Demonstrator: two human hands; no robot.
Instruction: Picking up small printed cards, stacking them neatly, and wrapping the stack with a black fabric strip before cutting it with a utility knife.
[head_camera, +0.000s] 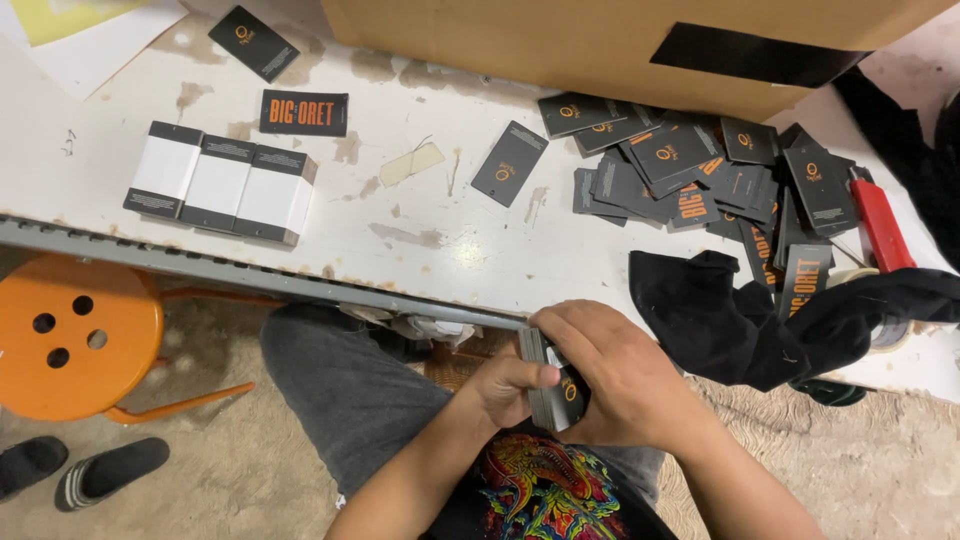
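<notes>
- White worktable (420, 235), stained, metal-edged
- Orange stool (70, 335) with holes, beside it; beige carpet (240, 470); dark slippers (85, 468)
- Cardboard box (560, 45) at back

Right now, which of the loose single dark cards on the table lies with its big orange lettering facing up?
The card just above the three white-banded bundles. Its face is filled with large orange letters, while the single cards at upper left and mid-table show only a small logo.

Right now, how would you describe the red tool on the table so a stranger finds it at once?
Start at the white table and go to its right end, past the heap of dark cards. The red tool lies at the heap's outer edge, above the black cloth. It is the only red thing there.
</notes>
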